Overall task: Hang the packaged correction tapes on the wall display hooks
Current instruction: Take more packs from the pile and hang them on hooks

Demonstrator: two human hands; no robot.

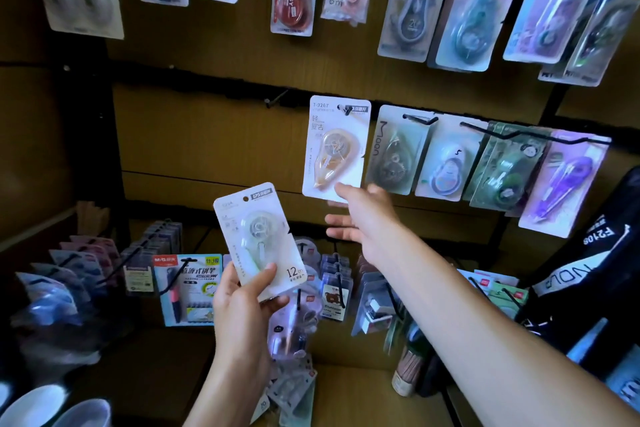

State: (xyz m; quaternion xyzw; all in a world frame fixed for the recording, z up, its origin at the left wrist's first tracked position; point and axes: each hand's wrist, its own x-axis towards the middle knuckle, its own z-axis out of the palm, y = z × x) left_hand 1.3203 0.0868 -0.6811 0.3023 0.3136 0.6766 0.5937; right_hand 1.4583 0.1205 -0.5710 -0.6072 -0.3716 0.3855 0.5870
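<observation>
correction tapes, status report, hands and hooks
Left hand grips 12 m pack, unhung. Right hand open, fingers touching hung T-9267 pack. Empty hook left of it, unobstructed.

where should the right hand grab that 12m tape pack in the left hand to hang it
Pinch the 12m pack by its flat right edge beside the blister, coming from the right with the right hand. The left hand already grips the bottom edge, and the top hang hole must stay uncovered for the hook. The bulging blister in the middle would likely be slippery.

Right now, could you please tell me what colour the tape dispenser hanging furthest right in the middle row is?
Purple dispenser, clearest in the head view.
</observation>
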